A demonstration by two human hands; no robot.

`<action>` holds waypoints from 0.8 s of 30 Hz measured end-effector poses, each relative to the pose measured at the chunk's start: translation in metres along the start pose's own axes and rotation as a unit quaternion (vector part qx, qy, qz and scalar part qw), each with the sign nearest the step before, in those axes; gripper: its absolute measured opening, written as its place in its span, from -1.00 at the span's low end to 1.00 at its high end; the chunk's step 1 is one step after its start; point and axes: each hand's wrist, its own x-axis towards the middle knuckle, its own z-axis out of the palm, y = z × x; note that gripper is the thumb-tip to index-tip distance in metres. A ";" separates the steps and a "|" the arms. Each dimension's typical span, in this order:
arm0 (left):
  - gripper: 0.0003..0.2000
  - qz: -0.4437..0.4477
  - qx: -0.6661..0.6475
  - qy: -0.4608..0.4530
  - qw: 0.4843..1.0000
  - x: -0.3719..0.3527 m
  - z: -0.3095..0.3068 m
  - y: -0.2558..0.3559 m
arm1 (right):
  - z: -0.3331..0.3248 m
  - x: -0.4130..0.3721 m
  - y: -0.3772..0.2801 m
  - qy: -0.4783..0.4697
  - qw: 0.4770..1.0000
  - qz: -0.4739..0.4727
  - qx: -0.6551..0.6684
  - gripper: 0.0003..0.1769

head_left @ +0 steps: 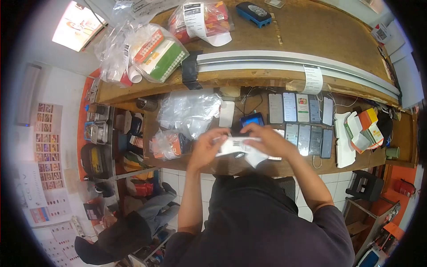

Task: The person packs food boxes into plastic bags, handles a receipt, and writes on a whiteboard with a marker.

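Between my two hands is a white printed paper slip [240, 145] with dark print that looks like a barcode. My left hand [208, 147] pinches its left end. Fingers of my right hand [269, 140] are closed at the right part of the slip, and a white flap hangs down below them. Just beyond the hands a small device [252, 120] with a lit blue screen lies on the desk. Two rows of smartphones [303, 108] with lit screens lie to the right of my right hand. A white flat rectangular item [227, 114] lies beyond my left hand.
Clear plastic bags [189, 111] lie at the left of the desk [231, 167]. Opened food boxes [364, 130] stand at its right end. Bagged packages [160, 53] sit on the raised counter [307, 26]. A person in dark clothing [124, 238] is at the lower left.
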 end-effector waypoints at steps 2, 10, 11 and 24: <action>-0.74 0.040 0.103 0.055 0.992 -0.001 -0.019 0.010 | -0.031 -0.002 -0.006 -0.010 0.999 0.040 0.000 -0.79; -0.79 0.108 0.081 -0.021 0.991 0.011 -0.012 0.037 | -0.072 0.019 -0.060 -0.083 0.976 -0.018 -0.198 -0.79; -0.79 0.113 0.079 -0.020 0.990 0.011 -0.016 0.031 | -0.087 0.023 -0.068 -0.083 0.975 -0.019 -0.204 -0.79; -0.64 -0.058 0.036 -0.130 0.989 0.000 0.029 -0.002 | -0.092 0.091 -0.020 0.243 0.876 -0.230 -0.348 -0.79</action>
